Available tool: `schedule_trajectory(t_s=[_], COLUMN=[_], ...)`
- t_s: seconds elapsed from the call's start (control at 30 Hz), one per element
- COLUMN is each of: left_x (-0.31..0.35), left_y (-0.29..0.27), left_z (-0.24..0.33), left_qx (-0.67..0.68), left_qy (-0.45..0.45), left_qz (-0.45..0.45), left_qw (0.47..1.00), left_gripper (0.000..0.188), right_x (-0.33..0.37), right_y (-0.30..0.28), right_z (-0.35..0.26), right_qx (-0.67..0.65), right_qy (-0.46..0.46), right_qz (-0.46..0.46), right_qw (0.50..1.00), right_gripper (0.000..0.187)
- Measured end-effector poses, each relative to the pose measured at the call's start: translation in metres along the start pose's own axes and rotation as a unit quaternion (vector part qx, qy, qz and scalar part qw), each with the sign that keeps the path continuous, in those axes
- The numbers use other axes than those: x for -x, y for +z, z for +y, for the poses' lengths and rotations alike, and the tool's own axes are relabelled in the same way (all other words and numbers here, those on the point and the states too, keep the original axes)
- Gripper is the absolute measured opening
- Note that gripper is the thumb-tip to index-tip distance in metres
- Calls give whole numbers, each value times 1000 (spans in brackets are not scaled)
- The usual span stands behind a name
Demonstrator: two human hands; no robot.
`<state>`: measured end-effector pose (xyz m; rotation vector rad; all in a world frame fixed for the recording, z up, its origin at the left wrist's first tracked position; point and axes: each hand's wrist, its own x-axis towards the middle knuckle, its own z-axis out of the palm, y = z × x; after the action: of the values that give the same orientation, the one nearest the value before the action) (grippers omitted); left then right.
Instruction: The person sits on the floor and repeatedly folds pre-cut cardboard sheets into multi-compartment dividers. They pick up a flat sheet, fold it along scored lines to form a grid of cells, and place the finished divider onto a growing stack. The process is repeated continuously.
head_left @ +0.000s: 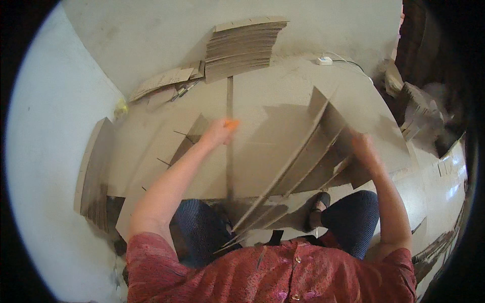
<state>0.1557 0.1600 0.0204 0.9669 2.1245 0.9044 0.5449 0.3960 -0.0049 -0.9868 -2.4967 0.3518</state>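
My left hand (pixel 218 133) is closed round a small orange object (pixel 232 124), blurred, whose kind I cannot make out. It is raised over the table, left of the middle. At the right, my right hand (pixel 365 148) grips the edge of a cardboard divider (pixel 308 151) made of several long brown strips standing on edge. The strips slant from the hand down toward my lap, their near ends close to my shirt. Under my left forearm, a slotted cardboard piece (pixel 188 144) lies on the table, partly hidden by the arm.
The dusty table (pixel 202 177) has a dark strip running down it. At the back stands a tall stack of cardboard strips (pixel 242 50), with loose cardboard sheets (pixel 166 81) beside it. Another cardboard stack (pixel 96 174) is at the left edge. A white power socket (pixel 324 61) with a cable sits back right.
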Motion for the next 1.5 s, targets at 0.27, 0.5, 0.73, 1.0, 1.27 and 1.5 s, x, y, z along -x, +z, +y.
schedule_trajectory(t_s=[0.27,0.5,0.73,1.0,1.27,1.5], left_x=[-93,-188,-265,-319,-359,-361], left_y=[-7,-22,-38,-59,-91,-93], left_z=[-44,-82,-104,-101,-110,-96], left_qx=[7,-43,-53,-108,-94,-216], left_qy=[4,73,49,-9,-16,-99], left_qz=[106,316,308,323,306,241], left_qw=[994,945,949,940,947,941], left_gripper=[33,51,75,96,100,80], right_x=[-60,-106,-159,-168,-165,-171], right_y=[-25,17,51,64,71,64], right_z=[18,-45,-108,-105,-90,-105], right_qx=[208,141,261,174,110,75], right_qy=[139,-137,-179,-152,-218,-187], right_qz=[-80,-54,-262,-498,-483,-504], right_qw=[965,979,912,836,841,840], right_gripper=[43,43,52,54,49,47])
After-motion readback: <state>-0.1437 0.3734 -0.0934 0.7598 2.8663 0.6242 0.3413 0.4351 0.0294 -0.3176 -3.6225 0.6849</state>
